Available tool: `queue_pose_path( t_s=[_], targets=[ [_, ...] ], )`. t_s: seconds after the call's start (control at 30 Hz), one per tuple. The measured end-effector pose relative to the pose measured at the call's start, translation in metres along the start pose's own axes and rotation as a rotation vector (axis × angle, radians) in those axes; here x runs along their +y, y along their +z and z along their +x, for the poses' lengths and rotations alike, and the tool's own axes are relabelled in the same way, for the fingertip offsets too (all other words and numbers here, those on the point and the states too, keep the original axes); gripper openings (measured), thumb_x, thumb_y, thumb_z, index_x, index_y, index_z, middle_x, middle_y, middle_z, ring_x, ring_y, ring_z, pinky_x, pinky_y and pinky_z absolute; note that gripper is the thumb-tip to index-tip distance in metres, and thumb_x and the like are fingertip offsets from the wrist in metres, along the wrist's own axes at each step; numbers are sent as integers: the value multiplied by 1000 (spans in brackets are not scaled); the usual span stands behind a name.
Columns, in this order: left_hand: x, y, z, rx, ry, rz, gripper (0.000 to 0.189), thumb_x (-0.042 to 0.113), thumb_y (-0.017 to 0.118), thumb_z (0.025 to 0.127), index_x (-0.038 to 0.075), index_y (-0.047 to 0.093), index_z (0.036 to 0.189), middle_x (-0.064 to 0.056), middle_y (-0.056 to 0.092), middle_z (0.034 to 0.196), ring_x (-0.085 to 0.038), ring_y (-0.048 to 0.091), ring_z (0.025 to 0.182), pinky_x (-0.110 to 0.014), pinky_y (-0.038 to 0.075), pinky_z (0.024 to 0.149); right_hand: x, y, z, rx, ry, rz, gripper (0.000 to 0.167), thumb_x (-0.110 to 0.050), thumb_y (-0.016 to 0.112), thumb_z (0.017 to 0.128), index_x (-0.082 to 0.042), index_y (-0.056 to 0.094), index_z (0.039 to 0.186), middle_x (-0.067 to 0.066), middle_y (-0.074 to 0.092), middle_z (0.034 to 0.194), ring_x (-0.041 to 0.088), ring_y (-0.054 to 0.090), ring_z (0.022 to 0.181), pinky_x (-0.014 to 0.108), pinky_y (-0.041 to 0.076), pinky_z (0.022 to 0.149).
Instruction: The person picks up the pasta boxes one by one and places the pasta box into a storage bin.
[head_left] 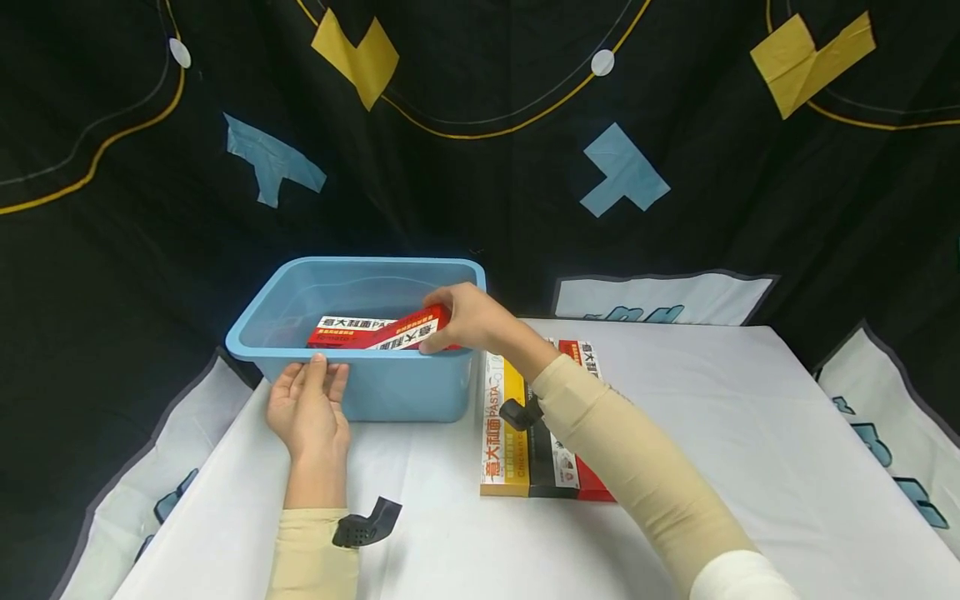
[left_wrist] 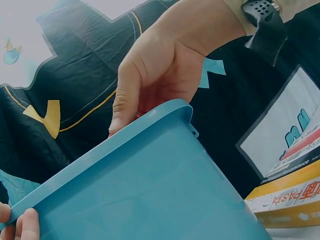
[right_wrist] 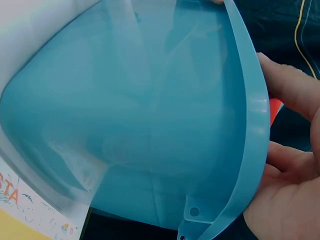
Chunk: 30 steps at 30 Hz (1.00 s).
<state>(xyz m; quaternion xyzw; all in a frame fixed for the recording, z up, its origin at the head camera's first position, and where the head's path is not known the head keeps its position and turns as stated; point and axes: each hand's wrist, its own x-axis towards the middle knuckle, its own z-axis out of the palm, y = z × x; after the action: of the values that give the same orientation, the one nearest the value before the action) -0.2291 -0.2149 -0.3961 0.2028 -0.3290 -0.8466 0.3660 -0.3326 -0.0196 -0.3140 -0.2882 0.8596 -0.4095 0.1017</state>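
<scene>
A red-and-white rectangular cardboard pasta box [head_left: 408, 331] is tilting inside the blue plastic bin [head_left: 397, 390], its long axis sloping down leftward from the nearer right hand [head_left: 468, 315], which is gripping its right end. The left hand [head_left: 311, 408], outside, is pinching the bin's near rim.

A makeshift studio-like space, indicated by the black cloth backdrop [head_left: 480, 200] bearing yellow patches [head_left: 360, 72] and blue patches [head_left: 630, 167] behind a white-covered counter [head_left: 690, 408].
</scene>
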Motion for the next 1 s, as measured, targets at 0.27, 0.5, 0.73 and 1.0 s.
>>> queue_pose_path(
  t_s=[0.27,0.5,0.73,1.0],
  targets=[
    [-4,1,-1,-10,-7,-3,48,12,82,79,1,52,116,-16,59,116,-21,66,88,-35,58,82,18,-2,-22,162,-36,108,65,-30,82,79,-23,54,137,-9,56,135,13,55,119,28,51,95],
    [-3,3,-3,-9,-19,19,47,13,81,81,3,52,117,-15,58,116,-21,66,90,-33,58,82,40,-12,-61,318,-39,174,59,-31,78,82,-22,55,135,-12,56,133,10,54,119,28,46,101],
    [-1,5,-3,-14,-20,5,47,13,80,81,2,50,116,-15,58,114,-20,66,88,-33,58,83,72,-27,-107,435,72,104,72,-35,77,81,-17,47,143,-1,51,142,19,47,130,37,43,106],
    [0,2,-1,11,-41,-37,47,10,81,80,2,51,115,-15,57,115,-20,66,87,-34,58,81,116,-18,-160,444,273,-95,85,-36,82,76,-13,42,147,10,47,144,32,46,127,47,55,90]
  ],
)
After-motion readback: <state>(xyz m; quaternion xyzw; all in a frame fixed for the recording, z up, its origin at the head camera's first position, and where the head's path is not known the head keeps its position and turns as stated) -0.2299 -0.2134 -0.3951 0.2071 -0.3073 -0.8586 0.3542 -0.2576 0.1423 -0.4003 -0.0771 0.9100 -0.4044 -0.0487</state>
